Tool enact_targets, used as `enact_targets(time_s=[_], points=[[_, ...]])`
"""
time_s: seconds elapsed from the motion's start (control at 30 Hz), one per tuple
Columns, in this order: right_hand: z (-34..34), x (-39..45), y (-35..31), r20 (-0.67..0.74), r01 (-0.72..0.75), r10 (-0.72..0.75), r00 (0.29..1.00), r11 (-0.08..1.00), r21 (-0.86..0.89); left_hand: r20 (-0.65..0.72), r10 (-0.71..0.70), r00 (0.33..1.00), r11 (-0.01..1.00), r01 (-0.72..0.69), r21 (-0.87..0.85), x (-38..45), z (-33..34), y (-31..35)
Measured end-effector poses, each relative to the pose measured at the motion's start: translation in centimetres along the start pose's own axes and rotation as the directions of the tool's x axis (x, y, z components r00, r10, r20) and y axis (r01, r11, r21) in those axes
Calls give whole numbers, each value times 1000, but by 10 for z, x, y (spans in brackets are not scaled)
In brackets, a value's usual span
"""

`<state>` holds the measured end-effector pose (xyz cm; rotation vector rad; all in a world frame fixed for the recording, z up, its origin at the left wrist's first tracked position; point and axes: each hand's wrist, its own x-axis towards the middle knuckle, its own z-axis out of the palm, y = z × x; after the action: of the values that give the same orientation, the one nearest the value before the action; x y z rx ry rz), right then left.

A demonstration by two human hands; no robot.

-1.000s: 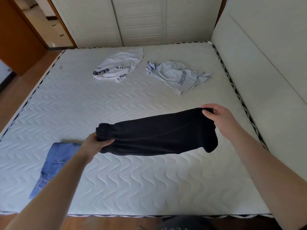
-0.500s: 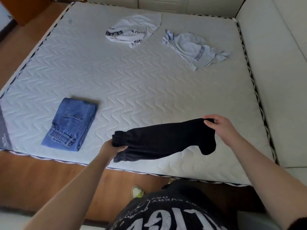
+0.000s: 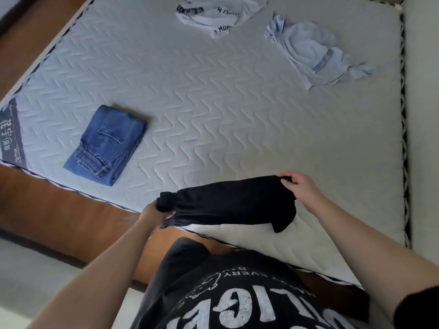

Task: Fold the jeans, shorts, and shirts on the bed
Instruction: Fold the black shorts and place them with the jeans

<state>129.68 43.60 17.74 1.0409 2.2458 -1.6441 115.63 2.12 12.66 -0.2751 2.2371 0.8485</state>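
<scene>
Head view: at the far left, a set of folded blue jeans [image 3: 107, 144] is laid flat on the quilted mattress [image 3: 213, 103], well apart from the fingers of both hands and near the mattress's left edge, where a grey printed label [image 3: 10, 136] is seen at the corner. Wooden floor [image 3: 47, 210] is visible beside the mattress edge.

The left hand [image 3: 152, 211] is positioned over the near edge of the mattress, with its fingers curled around the gathered waistband end of the black shorts [image 3: 228, 203]. The shorts are held in the air as a doubled-over band stretched between the two hands, just above the mattress near its front edge. One loose corner of the fabric hangs down below the right-hand end.

The right hand [image 3: 300, 192] is closed on the opposite end of the shorts, the fabric being pinched between thumb and fingertips.

Far beyond the fingers, a crumpled white shirt with black lettering [image 3: 213, 13] is lying at the top of the mattress. To its right, well beyond the right hand's fingers, a crumpled pale blue shirt [image 3: 311, 48] is lying unfolded.

Below the hands, a dark printed T-shirt [image 3: 225, 293] worn by the person is seen.
</scene>
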Motion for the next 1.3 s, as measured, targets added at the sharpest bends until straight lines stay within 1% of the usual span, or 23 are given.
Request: enact_targets(time_s=[0.17, 0.23, 0.3, 0.47, 0.6, 0.73, 0.8, 0.87, 0.97, 1.07, 1.1, 1.17, 1.2, 1.3], points=[[19, 39, -15, 75, -19, 23, 997, 998, -57, 20, -59, 998, 998, 59, -16, 15, -7, -17], [31, 58, -25, 88, -37, 45, 995, 995, -88, 41, -95, 995, 995, 96, -36, 27, -14, -22], [46, 79, -36, 101, -55, 66, 993, 992, -110, 56, -101, 993, 994, 103, -39, 41, -22, -27], [90, 132, -62, 78, -114, 122, 989, 988, -109, 78, -74, 994, 995, 80, -67, 89, -54, -33], [130, 186, -72, 73, -168, 175, 982, 982, -91, 91, -130, 987, 975, 144, -170, 145, -86, -34], [166, 238, -80, 57, -196, 201, 978, 977, -79, 87, -98, 991, 982, 111, -153, 200, -109, -34], [178, 263, -83, 58, -196, 203, 977, 974, -114, 71, -85, 994, 981, 96, -168, 225, -116, -31], [187, 284, -89, 54, -183, 194, 980, 970, -163, 41, -72, 997, 989, 77, -129, 247, -121, -26], [198, 306, -100, 71, -189, 209, 975, 957, -218, -21, -49, 999, 999, 49, 2, 273, -122, -17], [204, 316, -107, 134, -214, 242, 961, 957, -196, -86, -55, 995, 995, 61, 77, 282, -122, -11], [203, 316, -109, 136, -222, 250, 959, 957, -189, -127, -40, 991, 993, 53, 102, 282, -121, -9], [200, 310, -111, 113, -256, 279, 954, 949, -185, -201, 52, 978, 988, -22, 152, 276, -119, -4], [197, 304, -110, 105, -279, 300, 948, 944, -177, -204, 110, 973, 982, -74, 175, 273, -117, 0], [186, 284, -101, 89, -329, 346, 934, 931, -158, -112, 221, 969, 953, -190, 235, 262, -108, 14]])
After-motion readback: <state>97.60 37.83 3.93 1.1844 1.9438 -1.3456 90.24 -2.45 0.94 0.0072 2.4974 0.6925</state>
